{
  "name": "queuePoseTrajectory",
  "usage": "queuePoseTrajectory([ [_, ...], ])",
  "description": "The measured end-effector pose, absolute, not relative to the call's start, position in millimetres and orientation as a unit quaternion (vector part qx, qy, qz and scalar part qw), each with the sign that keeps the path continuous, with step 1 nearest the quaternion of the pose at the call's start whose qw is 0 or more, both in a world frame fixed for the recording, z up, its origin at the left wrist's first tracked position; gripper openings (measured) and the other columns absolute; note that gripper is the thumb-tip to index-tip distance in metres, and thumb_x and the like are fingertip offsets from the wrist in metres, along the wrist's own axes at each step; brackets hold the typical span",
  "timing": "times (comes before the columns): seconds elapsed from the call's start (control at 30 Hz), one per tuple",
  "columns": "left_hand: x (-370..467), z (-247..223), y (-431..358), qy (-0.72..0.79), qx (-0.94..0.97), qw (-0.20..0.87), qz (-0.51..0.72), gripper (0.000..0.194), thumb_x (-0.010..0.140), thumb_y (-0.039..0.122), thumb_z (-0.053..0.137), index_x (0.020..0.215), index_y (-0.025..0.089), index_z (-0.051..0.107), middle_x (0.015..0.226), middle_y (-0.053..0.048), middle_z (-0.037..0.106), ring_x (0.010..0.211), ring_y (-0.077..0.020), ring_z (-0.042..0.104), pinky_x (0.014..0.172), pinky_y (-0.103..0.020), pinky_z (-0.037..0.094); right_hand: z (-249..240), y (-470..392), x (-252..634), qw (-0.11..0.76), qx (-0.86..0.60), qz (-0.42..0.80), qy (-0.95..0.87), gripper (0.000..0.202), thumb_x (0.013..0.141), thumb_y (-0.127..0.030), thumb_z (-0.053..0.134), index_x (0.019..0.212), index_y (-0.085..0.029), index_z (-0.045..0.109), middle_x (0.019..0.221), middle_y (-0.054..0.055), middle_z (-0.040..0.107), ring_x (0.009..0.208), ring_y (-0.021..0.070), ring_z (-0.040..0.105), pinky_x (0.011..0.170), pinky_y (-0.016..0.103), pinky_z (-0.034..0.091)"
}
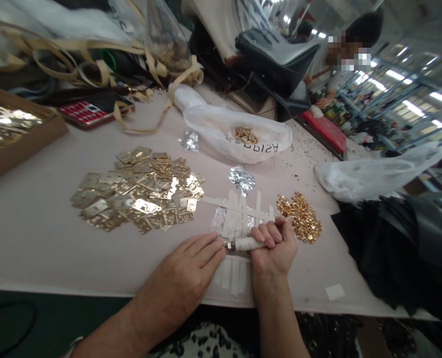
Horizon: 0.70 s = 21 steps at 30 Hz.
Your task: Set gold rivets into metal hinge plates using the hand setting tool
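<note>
My right hand (275,243) is wrapped round a hand tool with a white-wrapped handle (248,243) and a short metal end pointing left. The exact kind of tool I cannot make out. My left hand (194,266) is closed, its fingertips pressed together at the metal end; what they pinch is hidden. Both hands rest over a patch of pale tape strips (235,214) stuck to the table. Left of them lies a heap of flat gold metal plates (142,191). A pile of small gold fittings (301,216) is just beyond my right hand, and thin silver pieces (241,180) lie ahead.
A white plastic bag (221,124) holding gold parts lies across the back. On the left stand a cardboard box (23,149) of gold parts and a red-keyed calculator (82,110). Black material (396,253) covers the right side. Another person (336,59) is at the back right.
</note>
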<state>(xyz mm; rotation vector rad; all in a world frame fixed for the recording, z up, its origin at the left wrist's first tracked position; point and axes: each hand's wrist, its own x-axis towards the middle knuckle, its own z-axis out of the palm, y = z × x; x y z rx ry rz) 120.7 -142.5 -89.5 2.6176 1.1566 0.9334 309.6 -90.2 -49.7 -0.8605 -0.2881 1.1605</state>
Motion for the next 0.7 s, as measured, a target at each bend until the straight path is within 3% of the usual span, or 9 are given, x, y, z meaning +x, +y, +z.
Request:
queuePoseTrajectory([
  [0.37, 118.1, -78.1, -140.6, 0.367, 0.873, 0.092, 0.308, 0.037, 0.095, 0.009, 0.041, 0.122, 0.01, 0.066, 0.132, -0.01, 0.067, 0.127, -0.0235, 0.058, 0.11, -0.041, 0.048, -47.9, -92.8, 304.2, 0.759, -0.389, 0.512, -0.101, 0.026, 0.093, -0.035, 0.059, 0.072, -0.02, 0.057, 0.046, -0.015, 0.02, 0.036, 0.0052, 0.013, 0.039, 0.016, 0.026],
  [0.57, 118.9, -81.6, -142.2, 0.367, 0.872, 0.111, 0.306, 0.039, 0.093, 0.01, 0.043, 0.123, 0.011, 0.066, 0.134, -0.01, 0.066, 0.127, -0.0241, 0.059, 0.111, -0.043, 0.047, -47.2, -94.8, 296.3, 0.756, -0.372, 0.49, -0.224, 0.027, 0.096, -0.039, 0.055, 0.076, -0.022, 0.063, 0.05, -0.013, 0.014, 0.038, 0.0064, 0.008, 0.036, 0.017, 0.024],
  [0.7, 119.1, -79.8, -140.3, 0.366, 0.864, 0.122, 0.322, 0.036, 0.092, 0.011, 0.044, 0.117, 0.011, 0.069, 0.131, -0.01, 0.068, 0.126, -0.0241, 0.06, 0.112, -0.043, 0.047, -41.1, -99.6, 280.5, 0.737, -0.335, 0.466, -0.358, 0.027, 0.098, -0.039, 0.052, 0.082, -0.024, 0.067, 0.048, -0.012, 0.017, 0.034, 0.0062, 0.014, 0.035, 0.018, 0.024],
])
